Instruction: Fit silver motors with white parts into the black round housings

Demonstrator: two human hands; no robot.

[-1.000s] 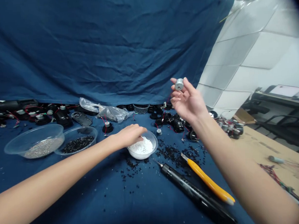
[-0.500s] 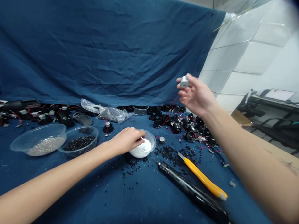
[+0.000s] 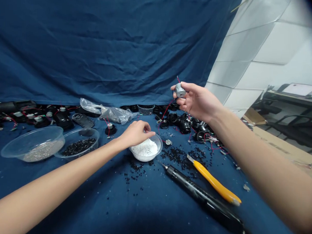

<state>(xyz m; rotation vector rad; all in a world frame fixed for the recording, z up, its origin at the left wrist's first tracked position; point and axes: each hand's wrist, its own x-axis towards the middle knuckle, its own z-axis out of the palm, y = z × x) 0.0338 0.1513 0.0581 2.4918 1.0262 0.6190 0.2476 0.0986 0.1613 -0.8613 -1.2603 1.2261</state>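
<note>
In the head view, our right hand (image 3: 197, 101) is raised right of centre, in front of the blue cloth backdrop (image 3: 104, 47). Its thumb and first fingers are clamped on a small silver motor (image 3: 180, 90), held clear of the table, with a thin red wire (image 3: 168, 108) trailing down from it.

Our left hand (image 3: 136, 133) sits at mid-frame over the rim of the bowl of white pieces (image 3: 157, 151). Its fingertips are drawn together just above the heap. We cannot tell whether a piece lies between them.

We judge the motor to be light and rigid, with a smooth metal can that could slip. It is best pinched across its round sides, as it is now, and never by the wire, which looks thin and easy to tear off. The white pieces look tiny and loose, so they need a fingertip pinch.

At the left edge stand a clear bowl of silvery parts (image 3: 8, 149) and, touching it, a clear bowl of black parts (image 3: 91, 133). A crumpled plastic bag (image 3: 112, 113) lies behind them. A pile of black wired parts (image 3: 187, 124) sits below the raised hand. Loose black bits (image 3: 181, 155) are scattered in front of it. At the lower right a black electric screwdriver (image 3: 202, 197) and a yellow utility knife (image 3: 214, 181) lie side by side, slanting.
</note>
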